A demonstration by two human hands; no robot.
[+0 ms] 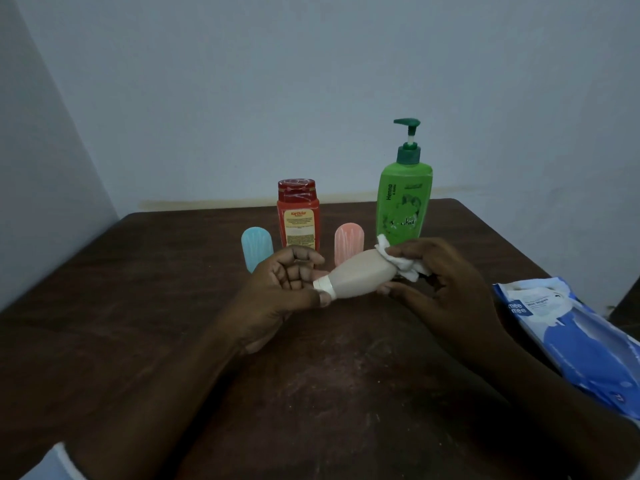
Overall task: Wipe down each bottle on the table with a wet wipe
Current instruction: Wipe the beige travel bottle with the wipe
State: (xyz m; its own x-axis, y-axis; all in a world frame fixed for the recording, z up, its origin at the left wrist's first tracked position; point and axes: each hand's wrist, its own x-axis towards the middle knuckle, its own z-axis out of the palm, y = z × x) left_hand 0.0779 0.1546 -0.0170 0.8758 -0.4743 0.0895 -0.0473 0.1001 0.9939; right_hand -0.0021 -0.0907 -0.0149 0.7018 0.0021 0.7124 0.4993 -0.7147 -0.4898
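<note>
Being wiped: small beige plastic bottle, held level above the dark wooden table.
Left hand: fingers curled round its white cap end.
Right hand: fingers pinch a crumpled white wet wipe onto its base.
Behind: red plastic bottle and green pump bottle; cannot tell whether they are wiped.

The left hand is gripping the white cap end of a beige bottle lying sideways above the table. The right hand is pressing a white wipe against its far end.
</note>
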